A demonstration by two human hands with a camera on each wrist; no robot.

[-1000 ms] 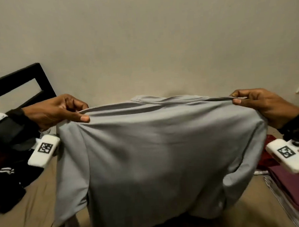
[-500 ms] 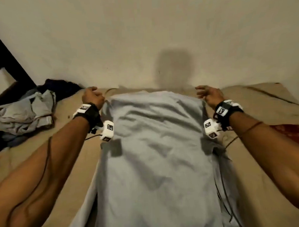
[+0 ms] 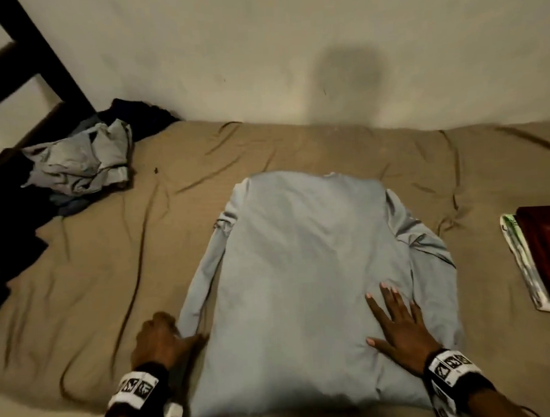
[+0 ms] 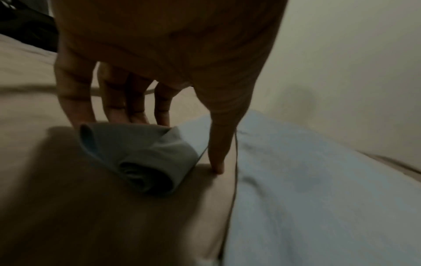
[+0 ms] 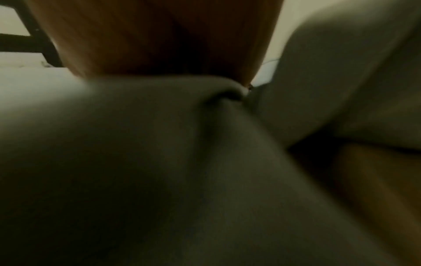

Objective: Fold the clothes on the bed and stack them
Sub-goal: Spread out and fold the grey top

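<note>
A grey long-sleeved shirt (image 3: 308, 270) lies flat on the tan bed sheet (image 3: 83, 311), collar toward the wall, both sleeves lying along its sides. My right hand (image 3: 398, 326) rests flat on the shirt's near right part with its fingers spread. In the right wrist view only the palm (image 5: 159, 45) and bunched grey cloth (image 5: 159, 144) show. My left hand (image 3: 161, 336) is at the left sleeve's cuff (image 3: 187, 322). The left wrist view shows straight fingers (image 4: 118, 100) touching the cuff (image 4: 136, 156), while the thumb (image 4: 218, 153) presses the sheet beside it.
A crumpled pile of grey clothes (image 3: 79, 160) and dark garments (image 3: 7, 239) lies at the far left by the black bed frame (image 3: 40, 61). A folded maroon piece (image 3: 546, 253) sits on a white patterned one at the right edge. The wall runs along the bed's far side.
The shirt, held up by its shoulders a second ago, now lies spread on the bed. Both hands let go of the shoulders and came back to its near end.
</note>
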